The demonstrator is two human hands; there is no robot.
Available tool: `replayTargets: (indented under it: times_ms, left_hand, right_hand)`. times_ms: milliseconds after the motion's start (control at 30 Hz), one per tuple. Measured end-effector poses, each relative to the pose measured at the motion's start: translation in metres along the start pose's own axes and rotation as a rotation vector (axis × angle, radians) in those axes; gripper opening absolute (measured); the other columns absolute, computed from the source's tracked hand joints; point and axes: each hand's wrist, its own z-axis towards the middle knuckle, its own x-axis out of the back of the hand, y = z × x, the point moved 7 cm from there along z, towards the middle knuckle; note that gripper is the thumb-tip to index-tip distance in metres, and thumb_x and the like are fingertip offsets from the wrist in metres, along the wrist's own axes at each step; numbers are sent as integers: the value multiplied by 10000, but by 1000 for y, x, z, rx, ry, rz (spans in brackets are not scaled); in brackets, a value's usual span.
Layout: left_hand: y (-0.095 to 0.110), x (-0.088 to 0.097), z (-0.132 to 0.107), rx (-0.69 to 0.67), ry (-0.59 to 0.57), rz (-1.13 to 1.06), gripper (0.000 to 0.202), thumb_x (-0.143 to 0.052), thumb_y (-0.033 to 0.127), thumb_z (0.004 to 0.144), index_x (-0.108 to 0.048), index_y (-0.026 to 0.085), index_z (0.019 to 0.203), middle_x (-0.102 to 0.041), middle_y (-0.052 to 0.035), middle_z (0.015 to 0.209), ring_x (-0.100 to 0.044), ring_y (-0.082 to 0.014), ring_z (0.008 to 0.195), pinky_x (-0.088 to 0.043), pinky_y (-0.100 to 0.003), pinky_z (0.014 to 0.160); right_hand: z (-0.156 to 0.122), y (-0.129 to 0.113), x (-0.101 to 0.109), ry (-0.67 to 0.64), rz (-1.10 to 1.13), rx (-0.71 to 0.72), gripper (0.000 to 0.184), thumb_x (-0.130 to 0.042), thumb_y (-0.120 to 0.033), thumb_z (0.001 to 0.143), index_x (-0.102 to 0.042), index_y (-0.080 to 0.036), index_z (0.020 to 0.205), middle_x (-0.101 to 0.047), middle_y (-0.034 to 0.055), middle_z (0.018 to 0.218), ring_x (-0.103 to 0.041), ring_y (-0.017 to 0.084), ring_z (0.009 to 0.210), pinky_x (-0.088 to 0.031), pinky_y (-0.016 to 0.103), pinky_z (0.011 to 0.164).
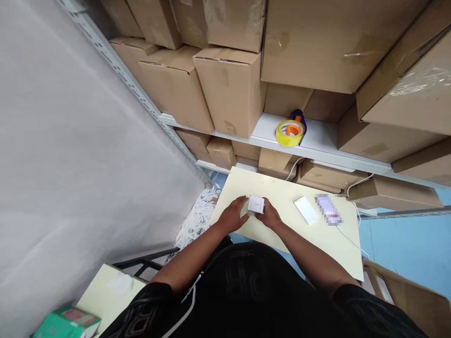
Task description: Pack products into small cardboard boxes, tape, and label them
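Note:
A small white box (pixel 256 204) with faint print on its top face is above the pale yellow table (pixel 278 188). Its right side is gripped by my right hand (pixel 270 216), with the fingers partly hidden behind it. On the other side, my left hand (pixel 232 216) is open, thumb and fingers apart. The left thumb tip comes close to the box's lower left corner; whether it touches I cannot tell. Farther right on the table lies a flat white rectangular item (pixel 305 210). Beside that is a phone-shaped object (pixel 328 209), blurred by pixels.
Cardboard boxes (pixel 229 89) crowd the shelves behind the table. A tape dispenser with yellow tape (pixel 289 133) sits on the shelf edge (pixel 317 152). White paper scraps (pixel 197 216) pile up by the wall at left. A white cable (pixel 352 241) trails over the table's right side.

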Motion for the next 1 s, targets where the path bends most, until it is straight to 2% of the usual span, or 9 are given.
replayTargets:
  times_ms: [133,233,367,433,533,600,700,833,1000]
  left_hand:
    - [-9,-3,33,-105,-135,29,719,-759,324,821,-470,267,1477,-431,-115,1573,-497,-319,1403,-478,-491,1137]
    - [-17,0,45,-169,-171,20,622,-751,304,823,-540,259,1407,-487,-107,1487,-580,-307,1294,-537,-458,1057]
    - [-19,16,55,-278,-209,-15,460,-689,390,891,-587,252,1317,-567,-91,1356,-649,-264,1144,-567,-390,940]
    - [-20,24,66,-278,-214,-27,356,-630,427,938,-602,252,1246,-625,-71,1238,-681,-229,1014,-561,-355,858]
    - [-23,27,89,-173,-176,-32,265,-600,450,960,-600,259,1142,-669,-23,1023,-679,-200,843,-531,-327,766]
    - [-26,25,104,-84,-98,-33,257,-623,429,944,-580,249,1122,-657,-23,1004,-669,-209,842,-520,-327,743]
    - [-26,16,112,-43,-16,-48,204,-611,297,927,-573,225,1114,-610,-67,1150,-657,-219,919,-527,-336,751]
    - [-16,-5,100,-201,-178,-99,166,-607,225,886,-631,226,1051,-600,-79,1217,-643,-232,1017,-550,-368,855]
    - [-20,-9,91,-7,-288,-126,371,-700,215,760,-663,218,1129,-638,-85,1240,-647,-256,1072,-545,-389,953]
  right_hand:
    - [1,-4,-10,28,-6,-14,769,-768,-285,755,-391,-275,1425,-686,57,1175,-681,214,909,-519,333,764]
    - [-2,-6,-12,75,20,-50,872,-787,-318,755,-329,-280,1496,-666,73,1232,-682,230,981,-537,373,833]
    - [-8,-12,-17,123,86,-127,906,-789,-299,751,-322,-286,1527,-657,70,1250,-677,238,1049,-546,405,906]
    - [-12,-19,-18,158,108,-134,942,-804,-276,721,-336,-280,1538,-618,90,1321,-655,256,1113,-540,426,945]
    - [-19,-34,-17,229,137,-97,939,-796,-314,726,-350,-267,1551,-536,117,1419,-591,290,1210,-538,440,956]
    - [-25,-41,-14,281,162,-123,845,-727,-386,808,-356,-258,1557,-509,129,1438,-596,279,1165,-550,427,914]
    - [-30,-46,-8,320,176,-229,713,-607,-463,912,-376,-252,1553,-505,137,1439,-633,232,999,-548,416,895]
    - [-25,-56,0,279,111,-245,703,-682,-463,867,-457,-260,1501,-579,114,1330,-638,258,1049,-526,409,940]
    - [-18,-57,6,203,44,-251,659,-717,-378,820,-517,-247,1435,-598,107,1313,-653,258,1047,-526,362,876]
